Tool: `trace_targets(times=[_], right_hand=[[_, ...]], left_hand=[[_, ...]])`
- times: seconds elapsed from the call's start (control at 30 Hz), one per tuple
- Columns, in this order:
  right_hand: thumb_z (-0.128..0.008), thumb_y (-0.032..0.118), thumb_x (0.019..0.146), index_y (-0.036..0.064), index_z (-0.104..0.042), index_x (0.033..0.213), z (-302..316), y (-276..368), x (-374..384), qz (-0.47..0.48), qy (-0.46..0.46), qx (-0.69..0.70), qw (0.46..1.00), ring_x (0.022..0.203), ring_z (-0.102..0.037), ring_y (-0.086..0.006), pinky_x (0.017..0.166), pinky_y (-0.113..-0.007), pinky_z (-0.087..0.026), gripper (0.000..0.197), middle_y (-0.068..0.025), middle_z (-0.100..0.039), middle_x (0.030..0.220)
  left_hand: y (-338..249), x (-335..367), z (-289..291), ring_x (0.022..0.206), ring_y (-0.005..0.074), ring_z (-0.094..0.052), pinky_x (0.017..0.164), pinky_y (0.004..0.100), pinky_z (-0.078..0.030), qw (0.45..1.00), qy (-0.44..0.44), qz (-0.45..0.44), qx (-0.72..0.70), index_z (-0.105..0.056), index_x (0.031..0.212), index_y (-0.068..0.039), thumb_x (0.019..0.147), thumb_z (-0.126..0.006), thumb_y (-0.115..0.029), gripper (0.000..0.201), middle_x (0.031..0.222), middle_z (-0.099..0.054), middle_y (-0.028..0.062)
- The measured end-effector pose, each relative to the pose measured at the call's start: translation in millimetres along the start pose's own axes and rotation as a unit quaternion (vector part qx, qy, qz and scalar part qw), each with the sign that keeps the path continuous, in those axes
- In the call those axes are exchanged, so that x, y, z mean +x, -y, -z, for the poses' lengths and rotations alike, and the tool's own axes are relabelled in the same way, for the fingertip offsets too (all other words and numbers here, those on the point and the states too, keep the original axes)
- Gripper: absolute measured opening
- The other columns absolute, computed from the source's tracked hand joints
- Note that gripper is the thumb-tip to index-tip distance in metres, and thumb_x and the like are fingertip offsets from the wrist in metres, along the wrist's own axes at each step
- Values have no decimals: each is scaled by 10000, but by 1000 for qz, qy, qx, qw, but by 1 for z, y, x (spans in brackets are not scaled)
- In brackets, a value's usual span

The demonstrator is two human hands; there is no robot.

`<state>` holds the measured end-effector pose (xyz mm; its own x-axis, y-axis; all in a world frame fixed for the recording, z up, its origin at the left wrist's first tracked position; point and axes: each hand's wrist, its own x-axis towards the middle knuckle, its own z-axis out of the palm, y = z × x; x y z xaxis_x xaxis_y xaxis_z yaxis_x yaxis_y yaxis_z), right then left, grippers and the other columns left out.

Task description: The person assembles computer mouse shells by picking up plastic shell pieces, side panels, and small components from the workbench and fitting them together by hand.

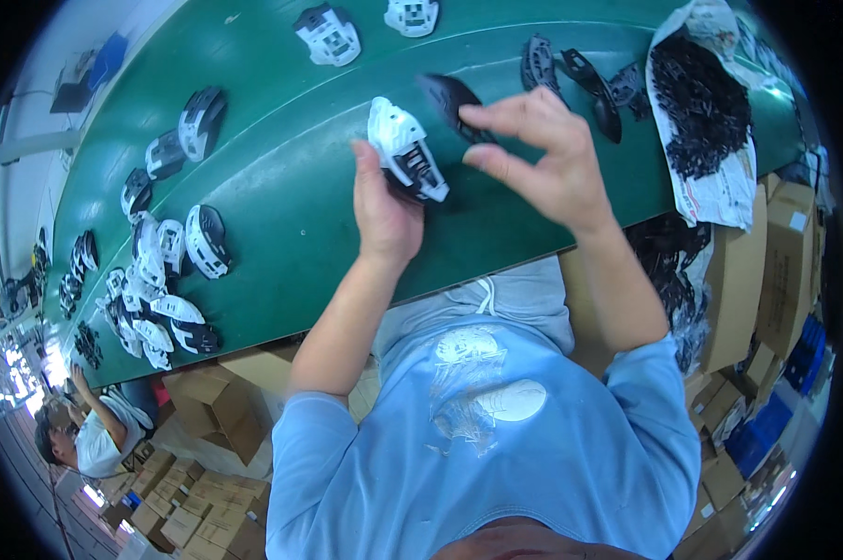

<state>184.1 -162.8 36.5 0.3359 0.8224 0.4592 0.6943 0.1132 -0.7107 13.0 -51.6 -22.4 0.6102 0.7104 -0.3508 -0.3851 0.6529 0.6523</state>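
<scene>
A white plastic shell with black parts inside (407, 149) is in my left hand (389, 210), tilted over the green table, with the thumb along its left side. Just to its right, my right hand (557, 163) pinches a black curved plastic cover (451, 98) between bent fingers and thumb. Some blur lies on that cover, and its lower end is partly behind the fingers. The two pieces are close together but apart.
White and black shells (146, 252) lie heaped at the left of the green table (291, 233), others at its far side. Black parts (538, 65) lie behind my right hand. An open sack of small black parts (701, 103) stands right. Cardboard boxes (216, 411) and another person (99, 434) are lower left.
</scene>
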Motion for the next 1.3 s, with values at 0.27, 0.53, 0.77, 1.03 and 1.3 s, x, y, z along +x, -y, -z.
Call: trace_targets(times=[0.27,0.53,0.77,1.03,1.3], right_hand=[[-878,169,769,134,-822,1155,-26,10,-16,-32,-2,33,999,856,-609,-210,761,-319,-496,391,-62,-751,973],[-859,145,795,93,-813,1160,-40,-1,-31,-54,-23,60,996,870,-625,-215,781,-322,-506,372,-87,-759,1007],[-861,133,789,76,-806,1158,-40,4,-42,-71,-60,45,995,896,-631,-230,806,-332,-518,377,-96,-750,1005],[-927,234,658,63,-734,1218,-48,7,-47,-34,-64,-11,997,985,-619,-300,876,-385,-523,616,-111,-685,1121],[-908,325,653,8,-662,1231,-37,-14,-41,-30,-21,-28,999,949,-672,-352,877,-435,-545,703,-165,-720,1066]], left_hand=[[13,-6,-14,979,84,-572,865,275,-490,988,36,-129,76,-482,1219,-61,1111,-515,-432,387,1100,-606,31],[30,-8,-10,1002,87,-511,873,260,-463,959,0,-206,196,-438,1270,-26,1079,-571,-465,497,1143,-556,54],[32,-7,-12,1001,99,-524,879,271,-470,954,14,-220,202,-437,1270,-19,1090,-554,-445,477,1139,-557,65],[32,-29,-12,1206,180,-578,1076,363,-450,984,27,-74,162,-415,1404,-73,1152,-365,-400,416,1301,-576,96],[1,-35,1,1408,290,-458,1160,465,-391,981,177,56,47,-357,1530,-24,1121,-347,-525,647,1518,-454,157]])
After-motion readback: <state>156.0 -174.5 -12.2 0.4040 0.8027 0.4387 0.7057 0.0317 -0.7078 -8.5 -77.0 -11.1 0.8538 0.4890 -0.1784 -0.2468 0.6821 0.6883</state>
